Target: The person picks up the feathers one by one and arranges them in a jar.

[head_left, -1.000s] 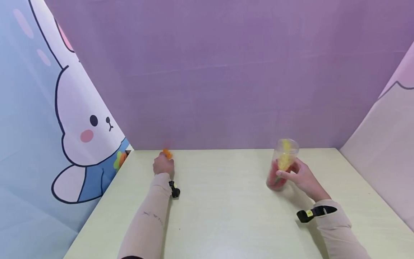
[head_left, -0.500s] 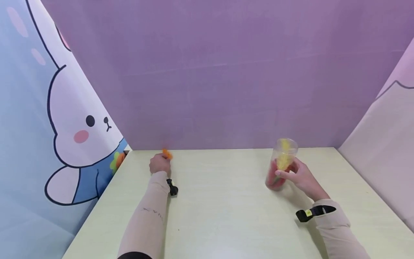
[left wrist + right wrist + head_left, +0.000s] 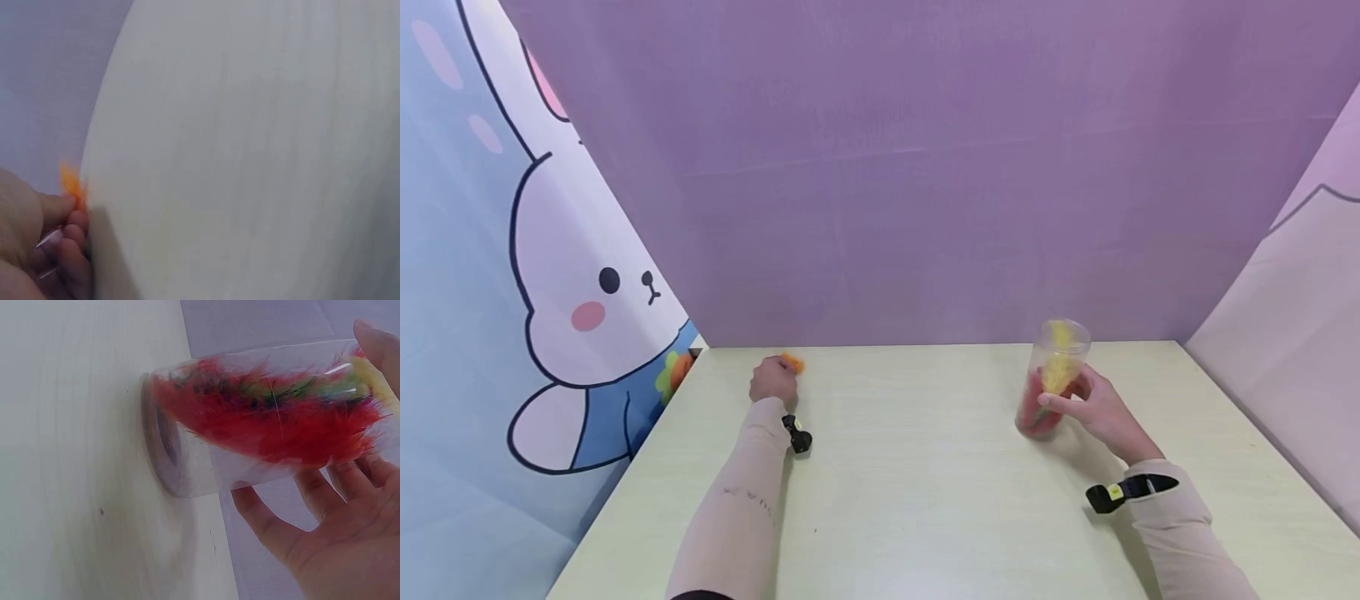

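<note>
Near the table's far left edge my left hand (image 3: pixel 772 379) pinches an orange feather (image 3: pixel 793 363) between thumb and fingers. Its fluffy tip sticks out past the fingertips in the left wrist view, and the rest is hidden in the hand. On the right, my right hand (image 3: pixel 1099 408) grips a clear plastic jar (image 3: pixel 206 475) round its side, thumb on one side and fingers on the other. The jar stands on the table, leaning slightly. Inside it are red feathers (image 3: pixel 275 431) low down, a green feather (image 3: pixel 312 390) and a yellow feather (image 3: pixel 1058 373) reaching up towards the rim.
A pale table (image 3: pixel 910 467) lies under both hands. Behind it rises a purple cloth backdrop (image 3: pixel 880 183). To the left hangs a sheet with a printed rabbit (image 3: pixel 587 292); a pale pink sheet (image 3: pixel 1300 333) closes the right side.
The left hand has shifted slightly left, and the orange feather's tip has dropped lower and tipped to the right. The right hand and the jar look the same.
</note>
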Motion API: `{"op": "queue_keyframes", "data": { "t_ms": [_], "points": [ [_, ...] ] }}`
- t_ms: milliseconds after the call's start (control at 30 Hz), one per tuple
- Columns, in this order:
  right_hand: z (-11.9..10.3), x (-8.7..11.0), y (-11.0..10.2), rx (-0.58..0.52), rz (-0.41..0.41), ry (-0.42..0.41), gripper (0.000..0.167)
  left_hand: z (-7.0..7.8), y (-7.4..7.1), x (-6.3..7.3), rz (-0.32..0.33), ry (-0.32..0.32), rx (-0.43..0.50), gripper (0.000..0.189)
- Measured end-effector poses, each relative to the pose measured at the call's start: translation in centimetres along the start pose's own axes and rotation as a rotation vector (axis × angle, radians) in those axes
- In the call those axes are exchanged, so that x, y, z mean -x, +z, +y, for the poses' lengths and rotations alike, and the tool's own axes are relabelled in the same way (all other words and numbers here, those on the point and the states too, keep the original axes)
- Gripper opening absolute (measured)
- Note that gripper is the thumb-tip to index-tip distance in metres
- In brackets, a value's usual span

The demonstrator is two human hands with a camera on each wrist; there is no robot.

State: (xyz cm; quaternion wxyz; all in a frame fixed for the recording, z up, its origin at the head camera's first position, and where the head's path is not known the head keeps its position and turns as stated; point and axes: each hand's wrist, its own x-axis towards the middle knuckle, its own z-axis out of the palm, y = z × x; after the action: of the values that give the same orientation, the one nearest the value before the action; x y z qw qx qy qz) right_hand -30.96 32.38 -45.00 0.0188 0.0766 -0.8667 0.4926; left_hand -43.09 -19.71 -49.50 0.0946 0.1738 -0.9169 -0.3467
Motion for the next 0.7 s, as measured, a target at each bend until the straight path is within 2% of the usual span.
{"op": "queue_keyframes", "data": {
  "t_ms": [167, 300, 533, 700],
  "points": [
    [0.0, -0.1, 0.1, 0.006, 0.002, -0.002, 0.073, 0.5, -0.2, 0.3, -0.041, 0.006, 0.013, 0.029],
    [0.0, 0.0, 0.2, -0.006, 0.001, -0.002, 0.073, 1.0, -0.5, 0.7, -0.053, 0.034, 0.035, 0.029],
    [-0.2, -0.1, 0.2, -0.003, -0.004, -0.014, 0.070, 2.2, -1.1, 1.3, -0.034, 0.117, 0.060, 0.030],
    [-0.2, -0.1, 0.2, -0.010, -0.005, -0.006, 0.072, 3.9, -1.4, 2.3, -0.054, 0.172, 0.060, 0.025]
  ]
}}
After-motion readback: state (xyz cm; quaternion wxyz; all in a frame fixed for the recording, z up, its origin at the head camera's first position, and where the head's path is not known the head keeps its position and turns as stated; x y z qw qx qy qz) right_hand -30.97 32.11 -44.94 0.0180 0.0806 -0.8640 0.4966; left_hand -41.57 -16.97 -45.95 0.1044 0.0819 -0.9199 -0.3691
